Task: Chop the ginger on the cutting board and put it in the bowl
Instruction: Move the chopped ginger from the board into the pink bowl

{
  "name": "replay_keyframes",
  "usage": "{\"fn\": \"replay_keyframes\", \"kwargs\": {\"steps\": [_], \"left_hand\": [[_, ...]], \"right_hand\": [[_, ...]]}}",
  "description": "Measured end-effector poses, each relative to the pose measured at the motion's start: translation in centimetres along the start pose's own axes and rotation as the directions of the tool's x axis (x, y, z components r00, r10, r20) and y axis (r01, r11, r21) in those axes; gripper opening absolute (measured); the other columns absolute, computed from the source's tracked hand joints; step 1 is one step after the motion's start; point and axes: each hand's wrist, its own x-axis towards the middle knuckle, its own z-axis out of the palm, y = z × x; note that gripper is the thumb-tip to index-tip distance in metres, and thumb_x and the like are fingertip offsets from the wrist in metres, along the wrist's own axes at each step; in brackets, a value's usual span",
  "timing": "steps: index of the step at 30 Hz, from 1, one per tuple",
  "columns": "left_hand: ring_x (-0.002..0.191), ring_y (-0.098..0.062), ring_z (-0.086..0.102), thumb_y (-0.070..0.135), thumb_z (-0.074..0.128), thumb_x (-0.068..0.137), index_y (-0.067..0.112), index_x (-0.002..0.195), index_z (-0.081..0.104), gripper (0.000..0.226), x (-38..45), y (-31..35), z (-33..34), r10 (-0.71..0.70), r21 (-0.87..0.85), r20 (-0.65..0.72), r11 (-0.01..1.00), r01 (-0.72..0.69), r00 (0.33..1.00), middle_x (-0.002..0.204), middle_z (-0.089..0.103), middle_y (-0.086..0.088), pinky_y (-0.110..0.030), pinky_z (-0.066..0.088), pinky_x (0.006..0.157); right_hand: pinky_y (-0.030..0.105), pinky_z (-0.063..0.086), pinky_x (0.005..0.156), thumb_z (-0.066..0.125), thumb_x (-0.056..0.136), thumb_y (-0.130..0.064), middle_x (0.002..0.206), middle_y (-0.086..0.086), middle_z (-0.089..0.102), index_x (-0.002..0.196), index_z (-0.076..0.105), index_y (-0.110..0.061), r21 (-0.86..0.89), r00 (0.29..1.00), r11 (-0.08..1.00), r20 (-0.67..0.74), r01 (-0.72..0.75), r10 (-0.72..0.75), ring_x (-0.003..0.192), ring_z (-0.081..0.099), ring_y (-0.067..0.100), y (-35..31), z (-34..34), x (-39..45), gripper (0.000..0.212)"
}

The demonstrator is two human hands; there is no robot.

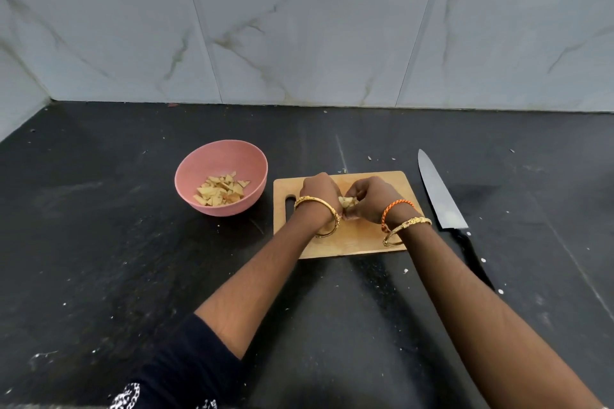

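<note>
A wooden cutting board lies on the black counter. Over its middle my left hand and my right hand are cupped together, fingers curled, around a small heap of pale chopped ginger that shows between them. To the left of the board stands a pink bowl with several chopped ginger pieces inside. A large knife with a black handle lies on the counter to the right of the board, and neither hand touches it.
A marble-tiled wall rises behind the black counter. Small white crumbs are scattered over the counter. I wear gold bangles on both wrists and an orange band on the right.
</note>
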Motion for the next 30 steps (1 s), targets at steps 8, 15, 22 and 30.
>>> {"fn": "replay_keyframes", "kwargs": {"steps": [8,15,22,30], "left_hand": [[0.082,-0.012,0.063,0.013,0.076,0.074,0.013,0.098,0.073,0.024,-0.7,0.0,-7.1,0.037,-0.146,-0.010,0.989,-0.038,0.999,0.096,0.071,-0.001,-0.021,0.051,0.073],[0.088,-0.018,0.067,0.008,0.079,0.068,0.015,0.091,0.075,0.024,-1.9,-4.6,-15.9,-0.080,-0.303,-0.132,0.952,0.037,0.988,0.089,0.072,-0.003,-0.033,0.056,0.084],[0.089,-0.018,0.059,0.000,0.061,0.083,0.012,0.113,0.065,0.032,-1.4,-9.9,-17.0,-0.275,-0.117,0.077,0.952,0.283,0.958,0.106,0.062,-0.007,-0.029,0.051,0.075],[0.096,-0.021,0.063,0.008,0.070,0.077,0.012,0.103,0.068,0.027,-0.7,-10.4,-15.2,-0.285,-0.208,-0.366,0.953,0.221,0.886,0.104,0.068,-0.006,-0.030,0.048,0.084]], "right_hand": [[0.022,0.047,0.063,0.077,0.072,-0.008,0.079,0.000,0.065,0.084,0.068,-0.011,0.138,0.990,0.982,0.036,0.131,-0.137,0.076,0.057,0.011,-4.1,-3.6,-0.2,0.015],[0.027,0.055,0.082,0.076,0.074,-0.008,0.094,0.006,0.068,0.096,0.069,-0.009,0.164,0.931,0.927,0.094,0.336,-0.354,0.089,0.063,0.014,-13.6,-3.3,1.0,0.023],[0.044,0.055,0.087,0.057,0.085,-0.001,0.107,0.018,0.069,0.107,0.068,0.002,-0.069,0.915,0.942,0.272,0.328,-0.299,0.093,0.068,0.029,-18.3,2.3,4.5,0.026],[0.027,0.052,0.077,0.069,0.079,-0.004,0.089,0.006,0.067,0.088,0.069,-0.006,-0.080,0.906,0.903,0.010,0.422,-0.422,0.087,0.062,0.019,-17.3,2.1,5.4,0.009]]}}
